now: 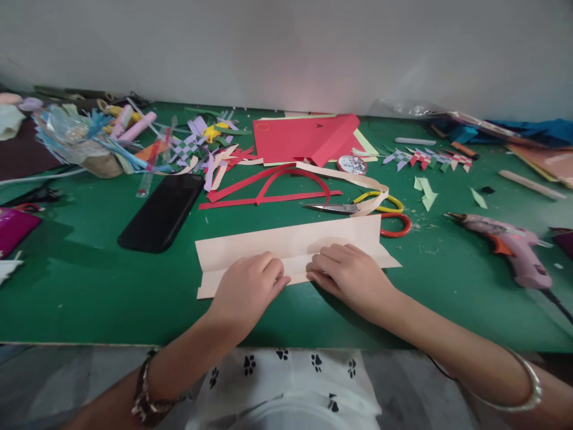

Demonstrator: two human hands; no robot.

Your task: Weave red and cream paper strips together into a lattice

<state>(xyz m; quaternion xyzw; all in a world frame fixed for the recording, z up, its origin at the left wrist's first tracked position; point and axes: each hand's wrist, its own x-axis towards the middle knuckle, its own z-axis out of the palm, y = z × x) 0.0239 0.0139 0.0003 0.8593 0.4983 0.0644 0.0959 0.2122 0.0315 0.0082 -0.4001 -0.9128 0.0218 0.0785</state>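
Near the front edge of the green desk (134, 310), we have a long peach sheet (268, 243) lying crosswise before us, creased along its length, its far part tilted up a little. Our left hand (250, 283) rests on the near part, left of the middle, with the fingers curled over and gripping the paper's near edge. Our right hand (351, 272) sits just beside it, a gap between the two, its fingers likewise bent and gripping that edge.

Just beyond the sheet's right end we see scissors (335, 208) with one yellow and one orange handle, a narrow peach strip (340, 173) trailing over them. Red strips (293, 198) lie farther back, left of the scissors, and a black phone (162, 212) lies beyond the sheet's left end. Well off to our right is a pink glue gun (514, 242), its nozzle pointing leftward. Toward the wall we have a red sheet (286, 138) with a fold at its right side and, near its front edge, a small round object (352, 165).
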